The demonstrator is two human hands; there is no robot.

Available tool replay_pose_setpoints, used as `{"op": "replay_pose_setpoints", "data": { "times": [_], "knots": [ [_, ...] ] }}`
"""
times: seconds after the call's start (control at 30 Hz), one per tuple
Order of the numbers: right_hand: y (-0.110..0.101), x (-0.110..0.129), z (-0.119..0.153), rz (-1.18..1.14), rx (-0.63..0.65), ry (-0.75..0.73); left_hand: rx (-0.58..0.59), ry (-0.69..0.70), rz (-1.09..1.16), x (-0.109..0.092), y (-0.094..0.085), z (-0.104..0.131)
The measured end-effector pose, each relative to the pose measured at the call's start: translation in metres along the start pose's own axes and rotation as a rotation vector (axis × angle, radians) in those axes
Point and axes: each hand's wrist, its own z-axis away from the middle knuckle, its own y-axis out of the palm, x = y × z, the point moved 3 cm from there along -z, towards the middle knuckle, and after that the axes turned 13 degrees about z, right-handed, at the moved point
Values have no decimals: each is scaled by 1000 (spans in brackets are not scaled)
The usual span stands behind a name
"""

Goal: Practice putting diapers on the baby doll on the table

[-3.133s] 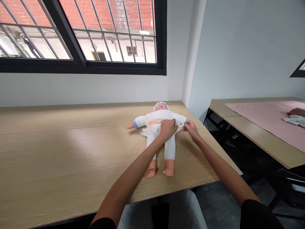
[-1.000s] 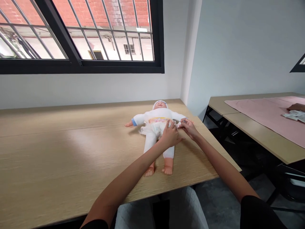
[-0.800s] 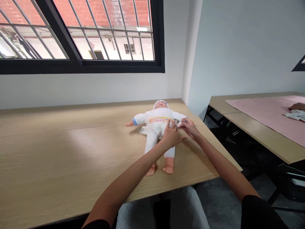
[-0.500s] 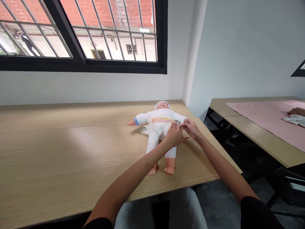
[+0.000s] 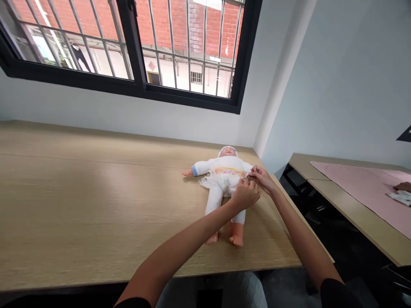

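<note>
A baby doll (image 5: 231,162) in white clothes and a cap lies on its back on the wooden table (image 5: 96,214), its feet toward me. Around its hips is a white diaper (image 5: 227,182) with a yellow and pink printed waistband. Both of my hands are at the diaper's side edge, on the right in the view. My left hand (image 5: 246,192) has its fingers pinched on the edge. Just above it, my right hand (image 5: 261,177) pinches the same edge near the waistband. The fingers cover the exact spot being gripped.
A second table (image 5: 349,205) with a pink mat (image 5: 362,184) stands to the right across a gap. There another person's hand (image 5: 403,187) rests by a white folded item (image 5: 400,197). A wall and a barred window (image 5: 192,51) are behind my table.
The camera view has tilted and shifted, so the doll appears lower and farther right. Both hands stay at the diaper's side, the left hand's fingers now more curled.
</note>
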Motion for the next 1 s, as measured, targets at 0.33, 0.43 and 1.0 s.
{"op": "replay_pose_setpoints", "data": {
  "times": [0.33,0.43,1.0],
  "knots": [
    [11,10,-9,483,103,-45,80,1,59,-3,4,0],
    [15,10,-13,512,120,-37,115,20,61,-5,4,0],
    [-38,-38,-1,-77,-352,107,104,-269,-69,11,-13,3]
  ]
}}
